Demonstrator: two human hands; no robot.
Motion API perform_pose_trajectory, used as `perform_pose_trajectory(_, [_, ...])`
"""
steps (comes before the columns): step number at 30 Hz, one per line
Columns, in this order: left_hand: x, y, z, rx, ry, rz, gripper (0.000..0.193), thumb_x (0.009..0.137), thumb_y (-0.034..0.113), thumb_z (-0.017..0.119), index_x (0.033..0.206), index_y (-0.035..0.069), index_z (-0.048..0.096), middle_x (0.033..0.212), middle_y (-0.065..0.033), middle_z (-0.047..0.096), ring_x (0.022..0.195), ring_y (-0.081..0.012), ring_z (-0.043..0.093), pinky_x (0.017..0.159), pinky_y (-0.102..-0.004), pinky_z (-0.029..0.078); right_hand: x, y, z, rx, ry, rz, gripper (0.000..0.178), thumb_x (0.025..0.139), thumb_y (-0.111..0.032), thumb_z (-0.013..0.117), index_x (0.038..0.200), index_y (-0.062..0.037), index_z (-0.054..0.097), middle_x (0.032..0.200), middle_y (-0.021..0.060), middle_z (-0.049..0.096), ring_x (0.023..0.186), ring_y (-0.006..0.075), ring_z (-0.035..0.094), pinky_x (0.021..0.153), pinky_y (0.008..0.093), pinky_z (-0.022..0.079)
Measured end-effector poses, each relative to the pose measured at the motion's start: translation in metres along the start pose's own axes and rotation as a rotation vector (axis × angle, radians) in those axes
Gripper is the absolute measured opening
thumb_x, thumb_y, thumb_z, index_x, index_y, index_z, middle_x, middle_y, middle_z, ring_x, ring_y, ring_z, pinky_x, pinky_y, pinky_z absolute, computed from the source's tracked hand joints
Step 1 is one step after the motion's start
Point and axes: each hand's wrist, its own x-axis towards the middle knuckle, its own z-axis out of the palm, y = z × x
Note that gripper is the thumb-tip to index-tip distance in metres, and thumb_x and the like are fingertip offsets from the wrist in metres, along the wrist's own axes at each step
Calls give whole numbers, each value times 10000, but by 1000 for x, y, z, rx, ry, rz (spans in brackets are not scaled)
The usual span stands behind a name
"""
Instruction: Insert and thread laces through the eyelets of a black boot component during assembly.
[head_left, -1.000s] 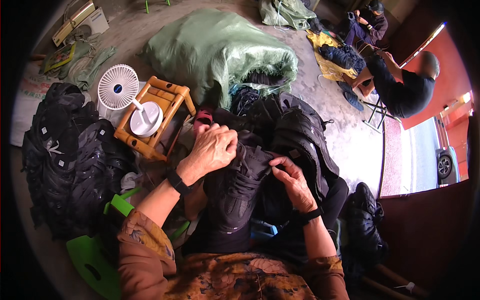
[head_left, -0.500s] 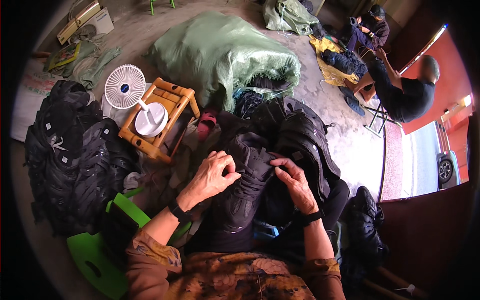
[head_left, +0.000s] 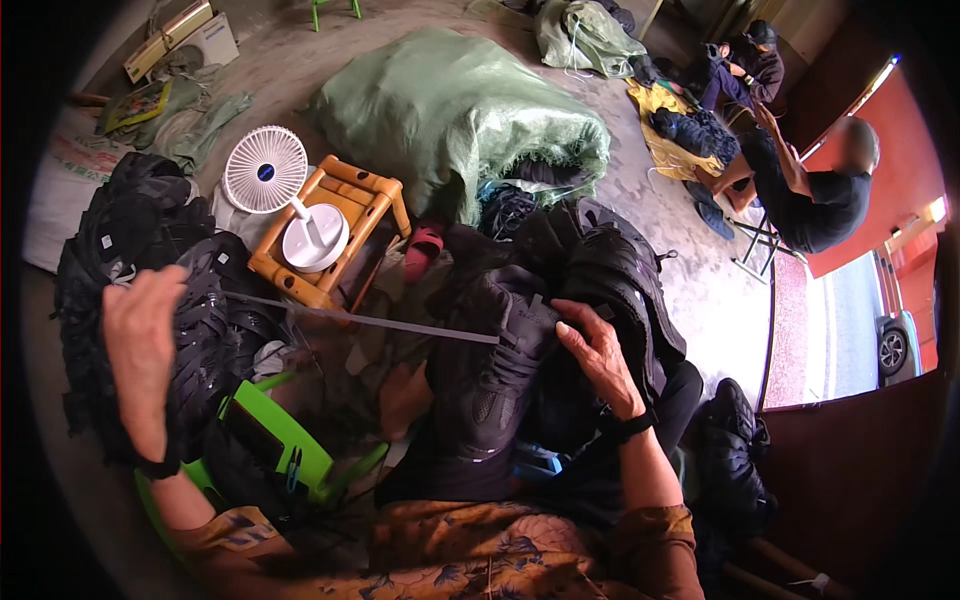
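A black lace-up shoe (head_left: 500,375) lies across my lap, its toe toward me. From its upper eyelets a flat dark shoelace (head_left: 400,324) stretches taut to the left, toward my raised left hand (head_left: 145,345). That hand is smeared by motion, its fingers drawn together over the lace's end, which I cannot make out. My right hand (head_left: 603,355) grips the shoe's right side near the tongue, thumb and forefinger close together at its edge. More black shoes (head_left: 620,285) are heaped just beyond and to the right.
A large pile of black shoes (head_left: 160,250) stands at the left. Nearby are a white fan (head_left: 318,240) on a bamboo stool (head_left: 372,190) and a green plastic chair (head_left: 275,430). A green sack (head_left: 420,120) lies ahead. Two people sit far right, one on a folding stool (head_left: 757,245).
My left hand has swung from beside the shoe far out to the left, drawing the shoelace out straight. My right hand has stayed at the shoe's right side.
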Motion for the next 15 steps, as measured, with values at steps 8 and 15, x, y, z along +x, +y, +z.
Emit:
perform_pose_trajectory(8, [-71, -147, 17, -262, 164, -567, 236, 1023, 184, 474, 1069, 0, 614, 848, -17, 560, 698, -123, 418, 648, -254, 398, 4, -1, 11, -48, 129, -89, 327, 940, -203, 616, 1207, -14, 617, 1095, 100, 677, 1060, 191, 616, 934, 315, 453])
perform_pose_trajectory(15, [-110, -212, 66, -398, 400, -778, 258, 992, 213, 558, 1119, 10, 654, 902, -23, 614, 742, -114, 521, 704, -245, 443, 21, -2, 5, 384, -110, 118, 341, 965, -233, 607, 1241, -33, 608, 1099, 4, 646, 1046, 92, 555, 956, 260, 415])
